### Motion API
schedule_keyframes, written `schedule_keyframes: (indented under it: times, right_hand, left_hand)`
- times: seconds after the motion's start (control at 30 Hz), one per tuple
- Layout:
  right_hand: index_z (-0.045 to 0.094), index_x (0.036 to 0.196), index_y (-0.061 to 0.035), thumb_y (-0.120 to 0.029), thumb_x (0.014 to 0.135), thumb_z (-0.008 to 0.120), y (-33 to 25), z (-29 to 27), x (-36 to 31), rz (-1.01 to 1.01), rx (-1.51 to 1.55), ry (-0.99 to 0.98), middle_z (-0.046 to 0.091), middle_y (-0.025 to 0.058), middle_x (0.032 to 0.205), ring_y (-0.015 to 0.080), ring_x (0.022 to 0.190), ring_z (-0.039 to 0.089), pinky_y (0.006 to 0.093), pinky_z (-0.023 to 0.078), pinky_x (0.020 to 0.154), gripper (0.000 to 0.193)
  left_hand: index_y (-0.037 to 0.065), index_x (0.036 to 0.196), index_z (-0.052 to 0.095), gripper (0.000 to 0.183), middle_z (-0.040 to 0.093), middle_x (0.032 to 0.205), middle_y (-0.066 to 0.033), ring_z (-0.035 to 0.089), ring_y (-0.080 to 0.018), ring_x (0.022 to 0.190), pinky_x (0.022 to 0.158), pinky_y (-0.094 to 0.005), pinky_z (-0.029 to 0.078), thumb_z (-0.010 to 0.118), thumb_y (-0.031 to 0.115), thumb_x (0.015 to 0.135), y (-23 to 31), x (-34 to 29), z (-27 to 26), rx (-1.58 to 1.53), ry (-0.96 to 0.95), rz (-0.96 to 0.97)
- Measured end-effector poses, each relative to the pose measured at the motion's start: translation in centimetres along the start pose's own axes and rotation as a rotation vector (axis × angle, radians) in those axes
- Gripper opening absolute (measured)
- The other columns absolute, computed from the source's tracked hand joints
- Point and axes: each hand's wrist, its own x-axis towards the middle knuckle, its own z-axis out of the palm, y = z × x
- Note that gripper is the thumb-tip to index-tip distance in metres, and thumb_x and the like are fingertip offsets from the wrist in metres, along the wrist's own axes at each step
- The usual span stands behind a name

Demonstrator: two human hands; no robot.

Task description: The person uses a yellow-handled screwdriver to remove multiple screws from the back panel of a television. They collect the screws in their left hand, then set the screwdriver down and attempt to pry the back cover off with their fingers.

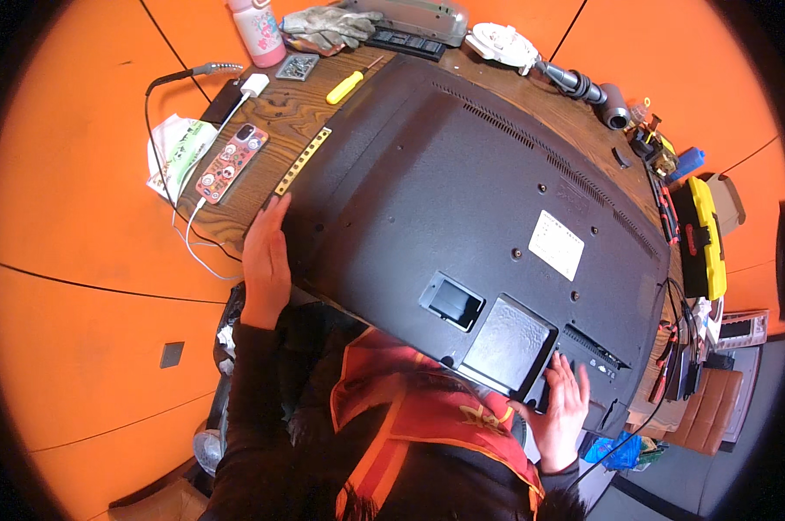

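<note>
A large black flat-screen television [392, 200] lies with its back facing up across the table, its near edge close to my body. My left hand [268, 265] rests along its left near corner, fingers stretched out and side by side; its thumb is hard to make out. Toward the right of the near edge, my right hand [562, 408] touches the back cover next to a recessed port area, fingers extended and thumb apart. A white label [556, 246] is stuck on the cover. Next to a square panel [509, 346] sits a rectangular opening [452, 301]. A yellow perforated strip [303, 162] lies along the left edge.
On the wooden table [301, 113] lie a yellow screwdriver [346, 88], a phone in a patterned case [232, 163], a tray of screws [297, 67] and gloves [331, 29]. A pink bottle [258, 33] stands behind. At the right are a yellow-black toolbox [703, 239] and cables [689, 334].
</note>
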Motion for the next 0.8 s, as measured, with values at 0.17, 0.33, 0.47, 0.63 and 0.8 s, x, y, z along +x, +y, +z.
schedule_keyframes:
  times: [0.17, 0.33, 0.47, 0.63, 0.8]
  right_hand:
    - [0.057, 0.096, 0.0017, -0.042, 0.053, 0.077, 0.2, -0.8, 0.1, 0.020, 0.035, 0.044, 0.062, 0.0123, 0.106, 0.0233, 0.105, 0.058, 0.0540, 0.008, 0.108, 0.064]
    - [0.054, 0.106, 0.0024, -0.037, 0.051, 0.080, -0.9, -1.0, -0.4, 0.010, 0.052, 0.050, 0.065, 0.0102, 0.091, 0.0240, 0.102, 0.059, 0.0555, 0.008, 0.108, 0.073]
    - [0.053, 0.113, -0.0005, -0.033, 0.049, 0.082, -0.2, -0.6, -1.0, 0.016, 0.067, 0.068, 0.064, 0.0100, 0.095, 0.0244, 0.102, 0.059, 0.0560, 0.007, 0.107, 0.077]
    - [0.055, 0.101, 0.0007, -0.029, 0.049, 0.083, 1.1, 0.1, -0.6, 0.023, 0.063, 0.122, 0.063, 0.0125, 0.105, 0.0256, 0.100, 0.059, 0.0507, 0.012, 0.109, 0.066]
    - [0.056, 0.104, 0.0004, -0.031, 0.050, 0.082, 2.4, -0.4, 0.3, -0.081, 0.023, 0.082, 0.064, 0.0124, 0.101, 0.0241, 0.099, 0.060, 0.0532, 0.010, 0.109, 0.067]
  left_hand:
    - [0.000, 0.124, 0.044, 0.042, 0.050, 0.123, -0.0165, 0.044, -0.0330, 0.116, 0.098, -0.0385, 0.030, 0.025, 0.025, 0.096, -1.5, -0.7, 0.5, 0.084, 0.022, 0.130]
    - [-0.002, 0.126, 0.042, 0.048, 0.048, 0.124, -0.0182, 0.043, -0.0332, 0.117, 0.099, -0.0383, 0.029, 0.023, 0.031, 0.096, -1.4, -0.1, 0.0, 0.049, -0.021, 0.125]
    - [-0.003, 0.125, 0.042, 0.045, 0.048, 0.123, -0.0199, 0.043, -0.0347, 0.116, 0.098, -0.0391, 0.030, 0.029, 0.028, 0.095, -0.9, 0.0, 0.2, 0.022, -0.043, 0.144]
    - [-0.002, 0.123, 0.044, 0.040, 0.051, 0.116, -0.0222, 0.047, -0.0366, 0.109, 0.094, -0.0420, 0.034, 0.041, 0.014, 0.087, -0.7, -0.4, 2.0, 0.152, 0.077, 0.163]
    - [0.000, 0.123, 0.044, 0.038, 0.053, 0.118, -0.0177, 0.048, -0.0309, 0.111, 0.095, -0.0391, 0.033, 0.040, 0.017, 0.090, -1.2, -0.4, 1.9, 0.017, 0.069, 0.180]
